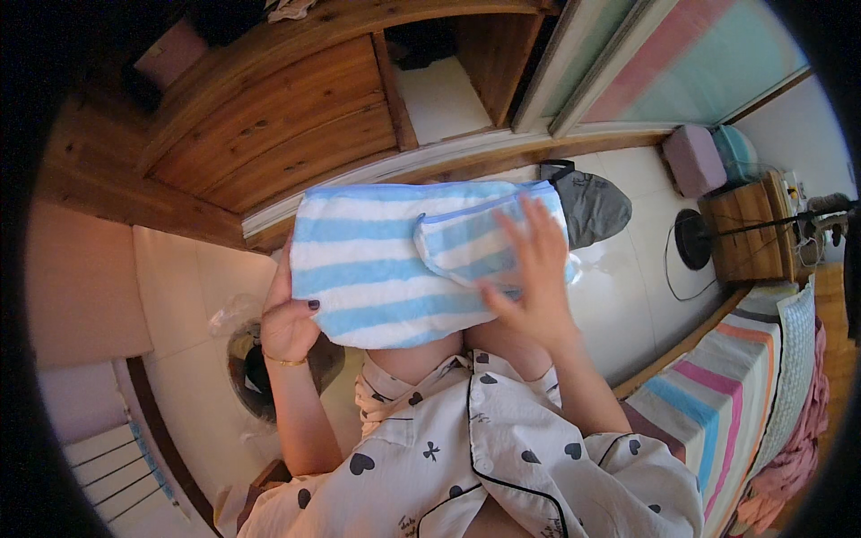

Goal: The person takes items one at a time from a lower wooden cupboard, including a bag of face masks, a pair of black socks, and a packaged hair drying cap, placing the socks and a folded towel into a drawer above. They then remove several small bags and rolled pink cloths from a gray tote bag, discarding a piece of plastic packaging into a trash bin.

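Observation:
A plush cloth with light blue and white stripes is spread above my lap, with a blue trimmed top edge. On its right half lies a smaller matching striped piece, rounded at the bottom and also blue along its top. My left hand grips the cloth's left edge, thumb in front and fingers behind. Over the right side is my right hand, blurred, its fingers spread across the smaller piece. Whether those fingers touch the fabric or hover just above it is unclear.
Ahead stands a wooden cabinet with drawers. A grey bag lies on the tiled floor beyond the cloth. To the right are a bed with a striped cover and a black round stand base. A bin is at lower left.

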Tool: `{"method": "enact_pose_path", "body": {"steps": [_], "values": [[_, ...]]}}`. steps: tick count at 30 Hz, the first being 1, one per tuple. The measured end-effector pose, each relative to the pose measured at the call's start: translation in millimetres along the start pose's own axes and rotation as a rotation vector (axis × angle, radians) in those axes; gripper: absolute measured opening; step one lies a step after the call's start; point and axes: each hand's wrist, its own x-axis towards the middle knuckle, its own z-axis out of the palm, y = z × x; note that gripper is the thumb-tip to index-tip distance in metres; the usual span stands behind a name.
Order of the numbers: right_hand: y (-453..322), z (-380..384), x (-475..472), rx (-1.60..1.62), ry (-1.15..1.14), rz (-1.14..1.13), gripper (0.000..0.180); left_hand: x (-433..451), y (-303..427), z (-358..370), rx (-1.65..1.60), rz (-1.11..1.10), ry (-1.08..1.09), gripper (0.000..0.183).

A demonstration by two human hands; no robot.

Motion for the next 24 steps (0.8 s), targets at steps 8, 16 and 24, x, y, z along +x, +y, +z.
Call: {"method": "enact_pose_path", "body": {"steps": [8, 16, 24], "values": [[87, -6, -11, 0.584, 0.209, 0.751, 0.077, 12, -24, 107, 0.568, 0.153, -0.283, 0.087], [73, -7, -14, 1.143, -0.057, 0.797, 0.044, 30, -142, 159, 0.909, 0.239, -0.408, 0.075], [78, -16, -29, 1.475, 0.001, 0.841, 0.046, 40, -170, 150, 0.836, 0.296, -0.534, 0.079]]}}
